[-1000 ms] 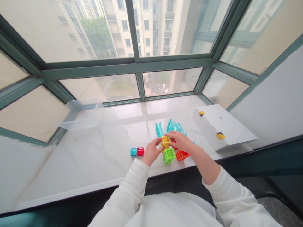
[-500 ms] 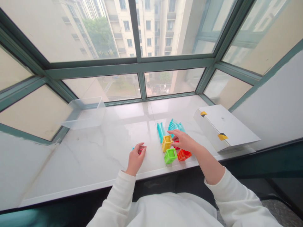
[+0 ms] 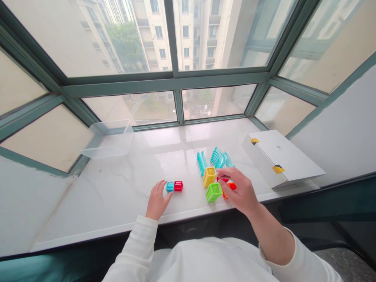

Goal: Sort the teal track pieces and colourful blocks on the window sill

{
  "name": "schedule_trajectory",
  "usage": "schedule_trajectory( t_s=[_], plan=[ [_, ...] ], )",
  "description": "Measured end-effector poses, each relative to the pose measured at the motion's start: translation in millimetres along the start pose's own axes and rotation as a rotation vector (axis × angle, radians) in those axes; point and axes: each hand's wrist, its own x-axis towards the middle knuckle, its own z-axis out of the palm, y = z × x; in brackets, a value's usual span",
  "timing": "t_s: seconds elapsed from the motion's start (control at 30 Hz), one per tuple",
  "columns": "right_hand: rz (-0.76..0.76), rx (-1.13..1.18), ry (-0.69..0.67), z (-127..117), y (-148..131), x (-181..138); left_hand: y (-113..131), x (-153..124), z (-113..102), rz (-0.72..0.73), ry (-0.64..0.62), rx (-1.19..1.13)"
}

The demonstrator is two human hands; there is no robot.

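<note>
A toy block pair, a light blue block (image 3: 170, 186) joined end to end with a red block (image 3: 178, 186), lies on the white sill. My left hand (image 3: 157, 199) is at its blue end, thumb and fingers apart; whether it touches is unclear. Farther right, my right hand (image 3: 239, 190) reaches over another red block (image 3: 223, 179), with thumb and fingertips parted on either side of it. Under that hand, an orange-red block (image 3: 229, 190) is partly hidden. Just left of it stand a yellow block (image 3: 209, 177) and a green block (image 3: 214, 192).
Behind the blocks lie a straight teal track piece (image 3: 201, 163) and curved teal pieces (image 3: 217, 158). A clear plastic bin (image 3: 110, 150) stands at the back left. To the right is a white box (image 3: 282, 156) with yellow-black tabs. Green-framed windows enclose the sill (image 3: 117, 203).
My left hand has drawn back leftward and opened, uncovering the blue and red block pair. My right hand has shifted toward me and to the right, lower over the red block.
</note>
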Motion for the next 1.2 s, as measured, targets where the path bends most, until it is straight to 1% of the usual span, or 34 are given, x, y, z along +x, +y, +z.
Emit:
schedule_trajectory(
  t_s=[0.07, 0.13, 0.23, 0.3, 0.4, 0.47, 0.6, 0.67, 0.73, 0.87, 1.0, 1.1, 1.2],
  plan=[
    [-0.066, 0.052, -0.031, 14, -15, -8, 6, 8, 13, 0.031, -0.055, 0.031],
    [-0.084, 0.121, -0.118, 28, -27, -15, 12, 16, 24, 0.029, -0.116, 0.072],
    [-0.031, 0.185, -0.274, 46, -39, -22, 20, 25, 33, 0.013, -0.202, 0.115],
    [0.034, 0.223, -0.376, 60, -39, -28, 25, 26, 35, 0.018, -0.238, 0.117],
    [0.192, 0.206, -0.496, 87, -27, -39, 31, 18, 34, 0.034, -0.268, 0.105],
    [0.26, 0.087, -0.554, 109, -13, -47, 35, 8, 33, 0.049, -0.291, 0.094],
    [0.341, -0.184, -0.627, 151, 16, -61, 40, -14, 30, 0.081, -0.321, 0.074],
    [0.346, -0.28, -0.666, 166, 25, -63, 42, -23, 28, 0.087, -0.327, 0.075],
    [0.35, -0.347, -0.717, 176, 30, -63, 42, -29, 27, 0.083, -0.327, 0.078],
    [0.369, -0.438, -0.792, 184, 32, -58, 42, -35, 29, 0.066, -0.318, 0.083],
    [0.386, -0.494, -0.779, 179, 25, -53, 41, -38, 35, 0.059, -0.29, 0.108],
    [0.383, -0.498, -0.734, 163, 11, -48, 39, -39, 39, 0.048, -0.267, 0.142],
    [0.326, -0.341, -0.661, 137, -9, -39, 38, -39, 41, 0.037, -0.253, 0.164]
  ],
)
